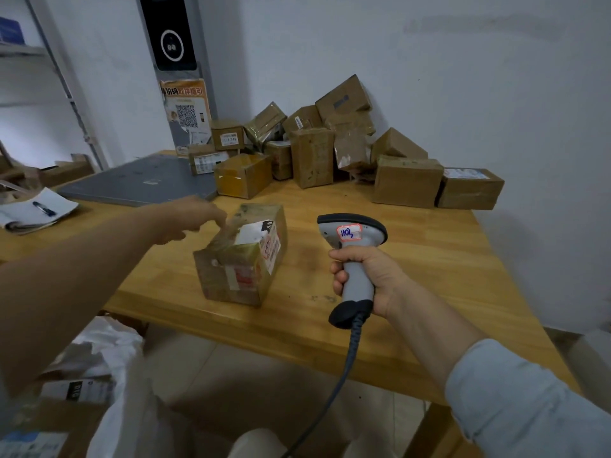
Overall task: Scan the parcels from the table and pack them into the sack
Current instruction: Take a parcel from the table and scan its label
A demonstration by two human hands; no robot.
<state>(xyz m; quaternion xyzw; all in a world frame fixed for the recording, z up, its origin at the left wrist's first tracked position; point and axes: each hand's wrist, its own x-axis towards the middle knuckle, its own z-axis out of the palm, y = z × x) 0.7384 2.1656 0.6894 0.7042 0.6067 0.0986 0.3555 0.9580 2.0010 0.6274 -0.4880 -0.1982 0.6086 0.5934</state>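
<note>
At the lower left of the frame a white sack [112, 375] is gaping open beside the worktop [429, 276], with labelled boxes [76, 391] lying inside. In the lower right, the right hand [370, 279] is gripping the grey handle of a barcode scanner [352, 239], fingers wrapped round it, and the cable is trailing down to the bottom edge. At mid-frame a taped cardboard parcel [241, 259] is sitting near the worktop's front edge, left of the scanner. The left hand [191, 223] is reaching over the parcel's upper left edge, fingers bent down onto it; blur is hiding whether they are gripping. Further up, a pile of parcels [330, 150] is leaning against the wall.
</note>
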